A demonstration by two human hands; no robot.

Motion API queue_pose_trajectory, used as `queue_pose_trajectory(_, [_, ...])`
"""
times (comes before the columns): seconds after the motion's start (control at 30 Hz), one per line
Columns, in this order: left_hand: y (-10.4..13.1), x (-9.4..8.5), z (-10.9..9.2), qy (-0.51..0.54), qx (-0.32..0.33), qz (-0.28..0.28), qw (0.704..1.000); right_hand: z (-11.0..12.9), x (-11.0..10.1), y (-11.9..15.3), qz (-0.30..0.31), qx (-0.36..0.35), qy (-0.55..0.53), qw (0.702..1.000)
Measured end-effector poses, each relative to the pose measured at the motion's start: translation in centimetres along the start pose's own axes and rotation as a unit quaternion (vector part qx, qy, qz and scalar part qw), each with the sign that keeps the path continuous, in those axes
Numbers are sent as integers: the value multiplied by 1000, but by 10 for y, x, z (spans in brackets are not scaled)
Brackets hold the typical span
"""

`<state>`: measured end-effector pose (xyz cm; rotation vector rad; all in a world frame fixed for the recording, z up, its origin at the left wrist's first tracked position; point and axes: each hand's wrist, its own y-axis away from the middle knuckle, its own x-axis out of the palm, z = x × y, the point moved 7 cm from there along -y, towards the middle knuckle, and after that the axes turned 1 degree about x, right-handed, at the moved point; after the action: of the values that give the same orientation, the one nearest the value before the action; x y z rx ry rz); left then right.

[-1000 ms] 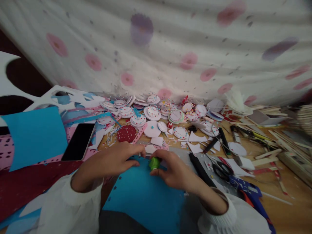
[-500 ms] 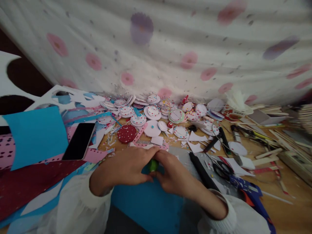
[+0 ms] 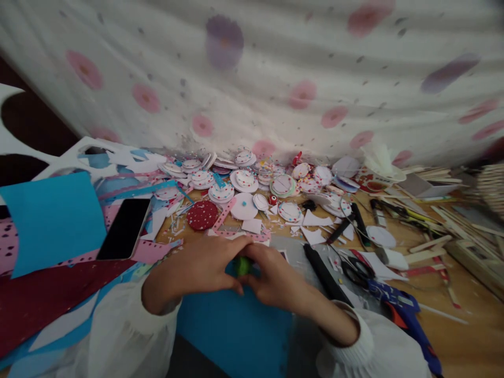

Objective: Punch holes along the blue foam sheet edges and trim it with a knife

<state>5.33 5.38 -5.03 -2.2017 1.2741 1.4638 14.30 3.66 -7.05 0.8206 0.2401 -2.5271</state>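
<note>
Both hands meet over a blue sheet (image 3: 236,331) in the lower middle. A small green object (image 3: 243,266) sits between them, partly covered by fingers. My left hand (image 3: 197,268) curves around its left side, thumb and fingers closed in on it. From the right, my right hand (image 3: 275,275) holds the same object, its fingertips touching those of my left hand at the top. What exactly the green object is, I cannot tell.
Left lie a phone (image 3: 125,228) and blue paper (image 3: 55,220). Decorated paper discs (image 3: 244,179) are heaped behind the hands. A black-handled tool (image 3: 325,274), scissors (image 3: 357,269) and blue glue gun (image 3: 397,299) lie right. A floral curtain (image 3: 252,79) hangs behind.
The whole view has shifted slightly, so most things appear a little further left. Both hands keep their hold on the green object, with the thumbs slightly further apart.
</note>
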Motion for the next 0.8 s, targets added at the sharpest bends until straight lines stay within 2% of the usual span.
queue_pose_trajectory(0.17, [6,3,12,28,-5,14,999,6,0,2,53,-5,-32,998])
queue_pose_trajectory(0.3, [15,-3,17,24,-6,5,1000,0,-5,5,62,36,13,997])
queue_pose_trajectory(0.53, [21,-11,12,27,-7,20,999,-2,-9,7,61,46,10,997])
queue_pose_trajectory(0.8, [22,-8,10,15,-17,37,999,-11,-9,11,123,65,38,990])
